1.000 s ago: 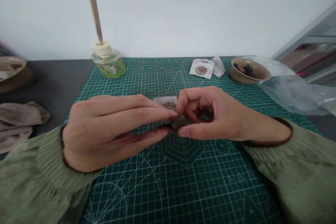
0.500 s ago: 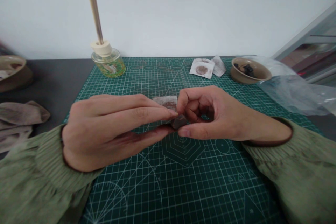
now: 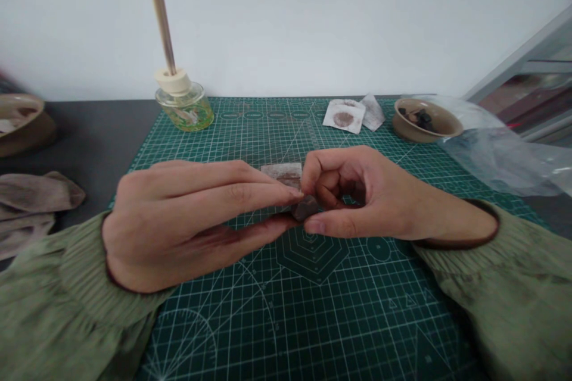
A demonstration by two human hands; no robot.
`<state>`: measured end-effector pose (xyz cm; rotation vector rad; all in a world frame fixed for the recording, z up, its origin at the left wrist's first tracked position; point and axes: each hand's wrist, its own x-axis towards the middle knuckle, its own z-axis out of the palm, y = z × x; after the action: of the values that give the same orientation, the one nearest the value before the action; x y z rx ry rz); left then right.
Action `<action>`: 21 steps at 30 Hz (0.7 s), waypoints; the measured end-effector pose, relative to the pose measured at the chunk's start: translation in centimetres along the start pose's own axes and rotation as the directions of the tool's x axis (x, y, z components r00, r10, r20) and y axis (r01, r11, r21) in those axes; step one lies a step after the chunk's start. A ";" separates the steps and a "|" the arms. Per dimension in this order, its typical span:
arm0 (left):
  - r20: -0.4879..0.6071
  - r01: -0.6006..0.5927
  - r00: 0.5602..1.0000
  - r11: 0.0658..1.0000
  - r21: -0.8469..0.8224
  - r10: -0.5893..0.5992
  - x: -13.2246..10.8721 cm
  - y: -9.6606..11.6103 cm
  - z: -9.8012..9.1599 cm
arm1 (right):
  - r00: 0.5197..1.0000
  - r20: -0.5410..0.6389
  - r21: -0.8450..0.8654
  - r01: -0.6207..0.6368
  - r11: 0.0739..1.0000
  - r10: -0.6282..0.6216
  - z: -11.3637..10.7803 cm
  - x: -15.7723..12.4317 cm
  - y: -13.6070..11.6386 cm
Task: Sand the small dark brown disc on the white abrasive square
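A small dark brown-grey lump, clay-like in look (image 3: 304,208), is pinched between the straight fingers and thumb of my left hand (image 3: 192,214). From the other side, my right hand (image 3: 361,193) closes on the same lump with its thumb below and curled index finger above. The fingertips hide part of it. Just behind my fingers is a flat rectangular piece (image 3: 281,171), whitish with brown stains, partly covered by my left hand. Both hands are over the green cutting mat (image 3: 313,321).
At the back left stands a reed diffuser bottle (image 3: 185,107). Stained white paper pieces (image 3: 344,115) and a brown bowl with dark bits (image 3: 426,122) are back right, beside a clear plastic bag (image 3: 509,158). Another bowl (image 3: 24,131) and a brownish cloth (image 3: 40,196) lie left.
Almost nothing differs. My fingers have shifted very slightly around the lump, and both hands keep their hold on it.
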<state>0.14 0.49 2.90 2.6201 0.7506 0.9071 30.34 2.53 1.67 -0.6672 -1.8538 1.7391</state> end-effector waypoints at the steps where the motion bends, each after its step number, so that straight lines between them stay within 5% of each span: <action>1: -0.017 -0.022 1.000 1.000 0.008 0.022 -0.1 -0.1 0.1 | 1.000 -0.003 -0.004 -0.007 1.000 0.007 0.0 0.0 0.0; 9: -0.155 -0.116 0.980 0.992 0.045 0.122 -1.1 -1.7 2.1 | 1.000 -0.016 0.044 0.006 0.999 -0.005 -0.2 -0.1 0.2; 15: -0.228 -0.008 0.973 0.998 0.058 0.021 -0.6 -1.2 2.6 | 0.992 -0.129 0.046 0.013 0.999 -0.007 -0.1 0.1 0.4; 18: -0.187 0.123 0.975 0.992 0.014 -0.118 -0.2 -1.4 2.7 | 0.966 -0.257 -0.077 0.000 0.997 -0.020 -0.1 0.3 0.8; 21: -0.083 0.154 0.985 0.988 0.030 -0.151 0.1 -2.6 3.0 | 0.887 -0.424 -0.386 0.006 0.922 -0.183 -0.2 0.5 1.4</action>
<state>1.06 2.44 -0.39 2.5279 0.9832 0.9674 30.12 3.08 0.29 -1.0112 -1.8466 1.0440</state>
